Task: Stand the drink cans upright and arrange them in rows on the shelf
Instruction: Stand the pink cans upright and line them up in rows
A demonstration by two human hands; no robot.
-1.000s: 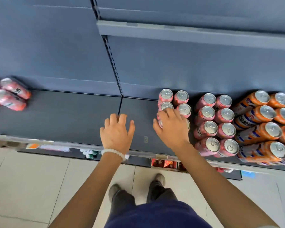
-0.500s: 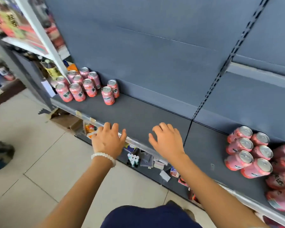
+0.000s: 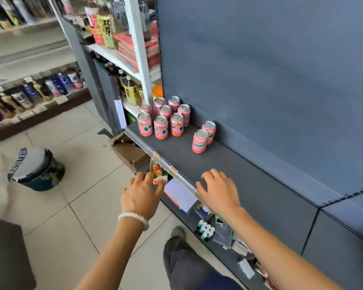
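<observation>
Several pink drink cans (image 3: 161, 127) stand upright in a tight cluster at the far left end of the dark grey shelf (image 3: 235, 176). Two more pink cans (image 3: 200, 141) stand upright a little to the right of the cluster, one behind the other. My left hand (image 3: 143, 192), with a white bead bracelet on the wrist, hovers in front of the shelf's front rail, fingers relaxed and empty. Over the shelf's front edge, my right hand (image 3: 217, 190) is spread and holds nothing. Both hands are well short of the cans.
A clear price rail (image 3: 172, 170) runs along the shelf's front edge, with a lower shelf of small goods (image 3: 205, 229) beneath. A cardboard box (image 3: 130, 153) and a bin (image 3: 35, 169) sit on the tiled floor at left. Neighbouring shelves at left hold bottles (image 3: 107, 28).
My view has swung left, away from the pink and orange can rows on the right. My right hand has left those cans, and both hands have moved left, empty, towards the left pink can cluster.
</observation>
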